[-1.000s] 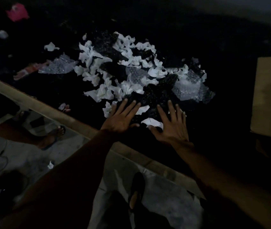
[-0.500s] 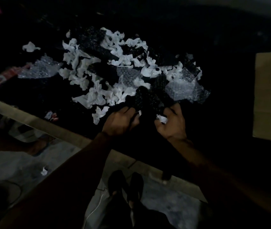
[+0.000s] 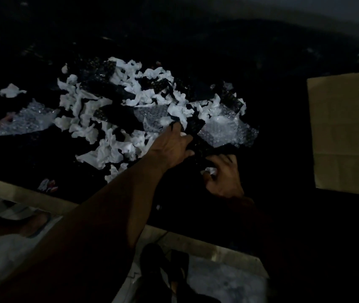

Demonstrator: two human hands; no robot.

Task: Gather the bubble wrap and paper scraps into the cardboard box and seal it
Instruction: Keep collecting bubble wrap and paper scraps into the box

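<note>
A heap of white paper scraps (image 3: pixel 99 119), clear bubble wrap (image 3: pixel 224 130) and dark bubble wrap (image 3: pixel 108 92) lies on a black table top. My left hand (image 3: pixel 172 147) reaches into the near edge of the heap, fingers on a clear bubble-wrap sheet (image 3: pixel 154 119) and dark wrap. My right hand (image 3: pixel 224 178) is just right of it and nearer me, curled around a small white paper scrap (image 3: pixel 210 171) and dark wrap. The cardboard box (image 3: pixel 347 132) lies at the right edge, brown and flat-looking. The scene is very dim.
Another clear bubble-wrap piece (image 3: pixel 27 119) and a stray paper scrap (image 3: pixel 11 91) lie left of the heap. A small coloured wrapper (image 3: pixel 48 185) sits near the table's wooden front edge (image 3: pixel 34 196). Below are the floor, my feet (image 3: pixel 165 265) and another person's foot (image 3: pixel 36 221).
My hands went from flat and spread at the heap's near edge to closed on scraps. Since then the left hand has reached further into the heap; the right keeps its paper scrap.
</note>
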